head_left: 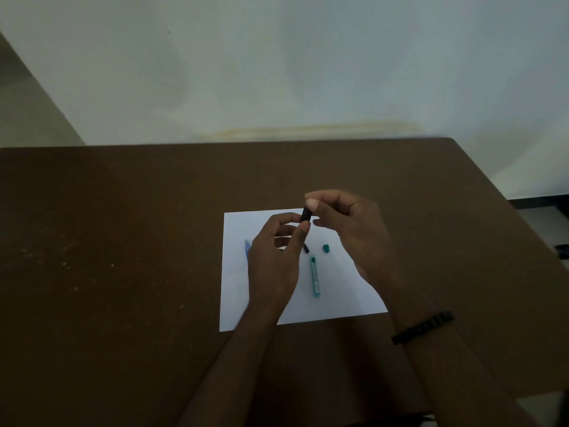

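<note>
Centre frame, above the smooth white paper [348, 294], you've got the short matte black cylinder [305, 214] pinched at both ends, left hand [274, 254] fingertips low, right hand [348, 229] thumb and forefinger clamped on top.

Brown table [123, 241], pale specks on left part. White paper sheet [338, 291] flat on it. On sheet: teal lead case [315, 277] lying lengthwise; small teal cap [326, 248] near its far end, apart; short black piece [306, 249] beside; blue pen [247, 249] at left edge. Pale wall [277, 72] behind.
</note>
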